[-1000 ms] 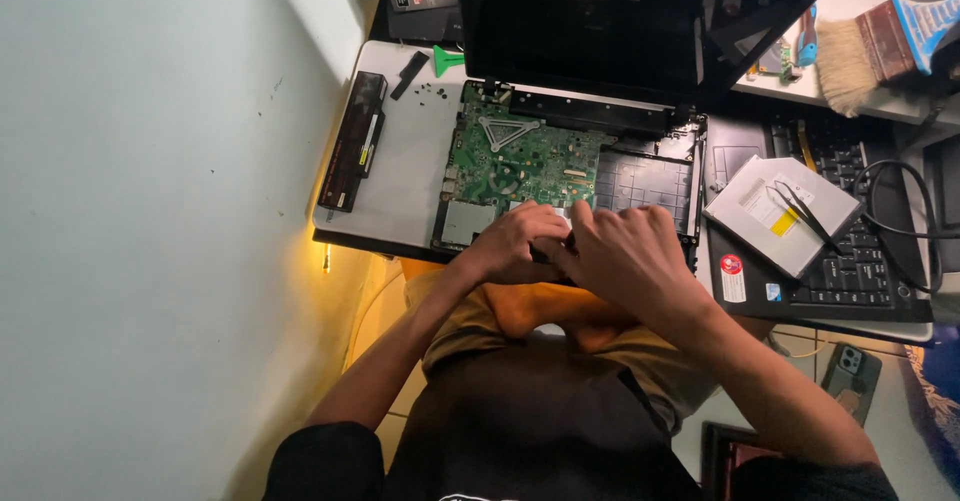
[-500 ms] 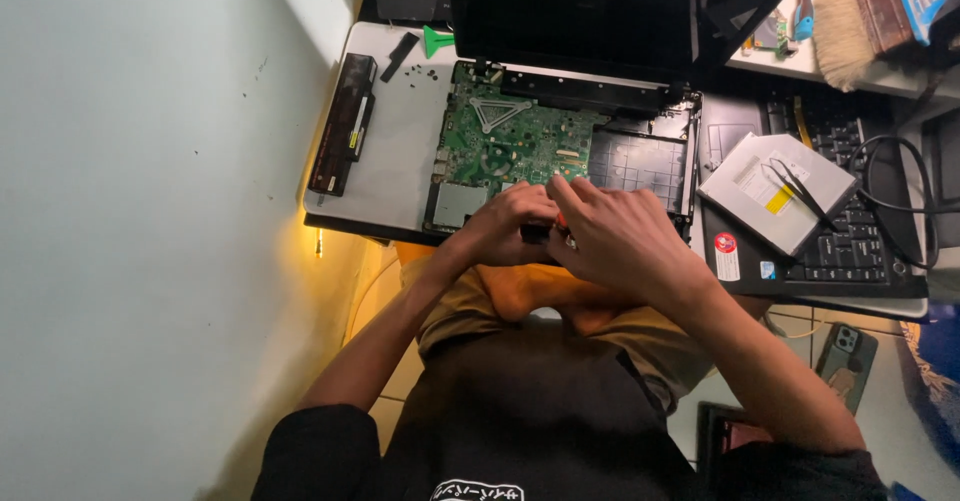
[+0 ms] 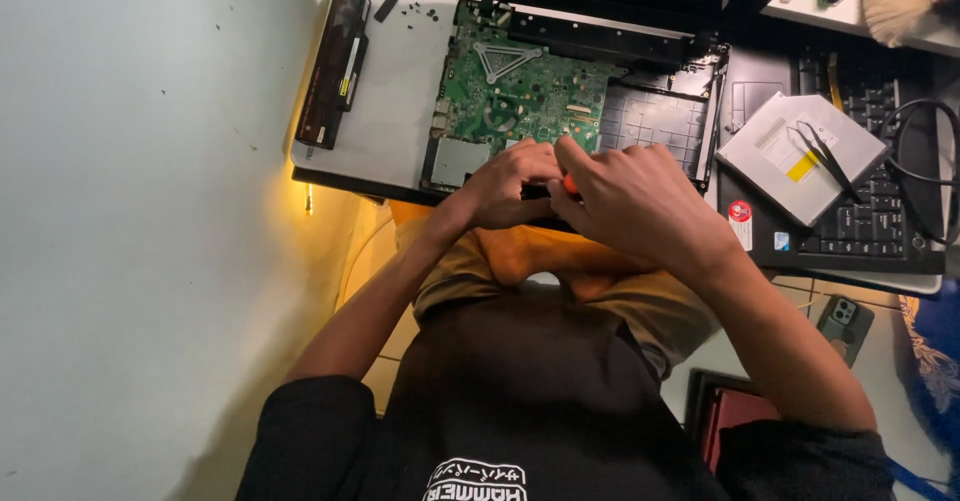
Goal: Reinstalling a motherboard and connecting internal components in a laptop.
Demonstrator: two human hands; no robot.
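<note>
motherboard: I see green
battery, left of motherboard: black, yellow label
optical drive, right of motherboard: silver, yellow sticker
screwdriver handle: orange

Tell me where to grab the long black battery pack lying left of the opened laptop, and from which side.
Probably best to take the battery pack across its narrow width near the middle, coming from above. It lies flat as a long slim bar on the grey board, with both long edges free and only small screws nearby, apart from it.

Green circuit board glossy w/ metal bits, battery matt black plastic, drive brushed metal.
</note>
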